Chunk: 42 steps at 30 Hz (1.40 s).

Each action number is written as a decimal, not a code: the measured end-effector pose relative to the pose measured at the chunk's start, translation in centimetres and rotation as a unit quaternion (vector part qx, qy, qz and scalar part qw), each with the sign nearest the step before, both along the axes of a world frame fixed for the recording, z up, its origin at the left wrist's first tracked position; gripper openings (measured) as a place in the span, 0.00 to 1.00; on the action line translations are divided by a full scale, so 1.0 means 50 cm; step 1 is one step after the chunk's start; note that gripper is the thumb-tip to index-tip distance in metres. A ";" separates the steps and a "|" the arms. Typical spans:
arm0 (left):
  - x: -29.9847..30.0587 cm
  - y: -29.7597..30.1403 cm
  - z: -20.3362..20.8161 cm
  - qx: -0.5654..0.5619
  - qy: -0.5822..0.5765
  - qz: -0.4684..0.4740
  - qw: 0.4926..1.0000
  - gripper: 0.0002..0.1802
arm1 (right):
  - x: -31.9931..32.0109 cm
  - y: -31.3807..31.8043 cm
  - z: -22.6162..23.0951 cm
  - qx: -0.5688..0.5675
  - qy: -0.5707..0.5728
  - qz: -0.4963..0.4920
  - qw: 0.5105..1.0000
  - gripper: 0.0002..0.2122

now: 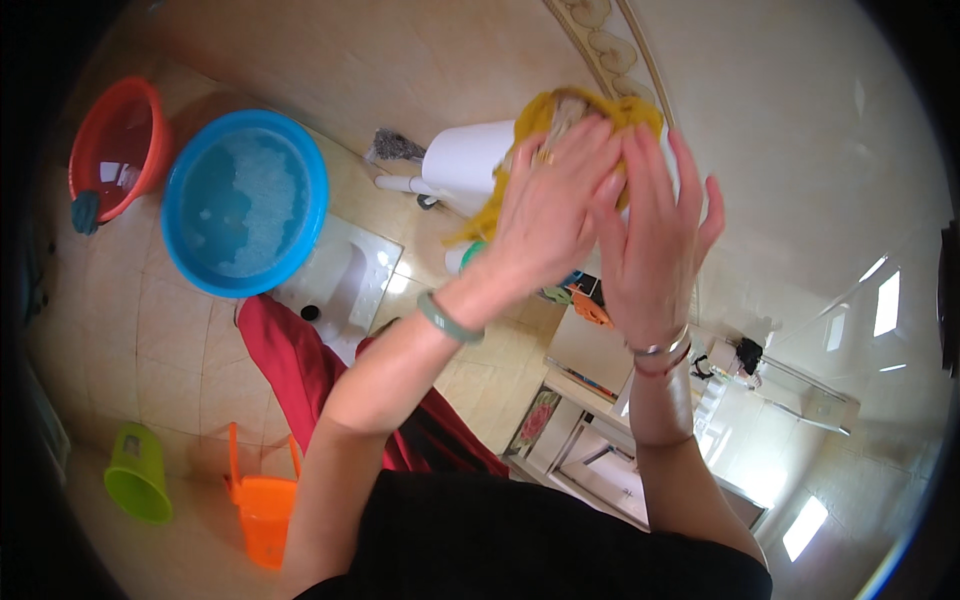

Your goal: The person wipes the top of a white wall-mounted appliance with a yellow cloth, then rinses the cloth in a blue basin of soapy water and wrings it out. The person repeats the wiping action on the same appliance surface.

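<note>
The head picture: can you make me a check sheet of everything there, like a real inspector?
Surface: tiled floor, with a white floor pan set in it.
Job's things: yellow cloth, bunched up, both hands at it.
Clutter: blue basin of sudsy water, red basin, lime-green bucket, orange plastic thing.
Hands: left hand on the cloth, grip unclear; right hand beside it, fingers spread.
Cables: nothing seen.
Surroundings: shiny wall and patterned border.

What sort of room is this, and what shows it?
Most likely a bathroom: there is what looks like a squat toilet, a blue basin of sudsy water and a tiled floor.
</note>
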<state>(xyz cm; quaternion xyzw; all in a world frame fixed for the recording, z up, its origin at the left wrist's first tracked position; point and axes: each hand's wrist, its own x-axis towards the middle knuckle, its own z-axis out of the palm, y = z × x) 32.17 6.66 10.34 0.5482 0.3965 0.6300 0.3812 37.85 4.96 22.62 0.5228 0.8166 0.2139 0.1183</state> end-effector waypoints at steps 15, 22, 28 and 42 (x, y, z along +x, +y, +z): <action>0.011 -0.034 0.004 -0.005 -0.012 0.032 0.999 0.23 | 0.001 -0.002 0.018 0.000 0.005 0.013 1.000 0.18; 0.018 0.055 -0.018 0.000 -0.055 0.016 0.998 0.17 | 0.029 0.091 -0.028 0.077 -0.006 0.085 0.993 0.14; 0.058 -0.006 -0.138 -0.101 0.002 0.058 0.993 0.22 | -0.032 0.052 -0.092 -0.081 -0.077 0.055 0.992 0.17; 0.022 -0.009 0.026 0.027 -0.052 0.044 0.997 0.22 | -0.025 -0.018 0.044 -0.006 -0.073 0.013 0.997 0.20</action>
